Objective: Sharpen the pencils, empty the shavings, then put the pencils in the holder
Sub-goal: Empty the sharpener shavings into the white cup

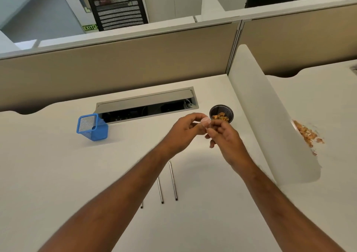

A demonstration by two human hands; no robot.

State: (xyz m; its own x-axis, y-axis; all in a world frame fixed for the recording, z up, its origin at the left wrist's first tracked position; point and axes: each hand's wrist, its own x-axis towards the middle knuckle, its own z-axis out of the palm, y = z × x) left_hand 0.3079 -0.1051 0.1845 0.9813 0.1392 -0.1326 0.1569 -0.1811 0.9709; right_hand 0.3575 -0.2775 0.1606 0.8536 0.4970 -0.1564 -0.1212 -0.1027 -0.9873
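Note:
Both hands meet above the white desk (58,174) just in front of a small black cup (229,110) that holds orange-brown shavings. My left hand (183,132) pinches a small pale pink sharpener (205,121) at the fingertips. My right hand (226,137) grips the same small piece from the right side. Three grey pencils lie on the desk below my arms: one (173,180) to the right, one (160,191) in the middle, and a third (142,205) mostly hidden under my left forearm. A blue mesh pencil holder (92,127) stands at the left.
An open cable tray (146,105) is set into the desk behind the holder. A white curved divider (266,120) rises at the right; more shavings (307,134) lie on the neighbouring desk beyond it. A beige partition closes off the back.

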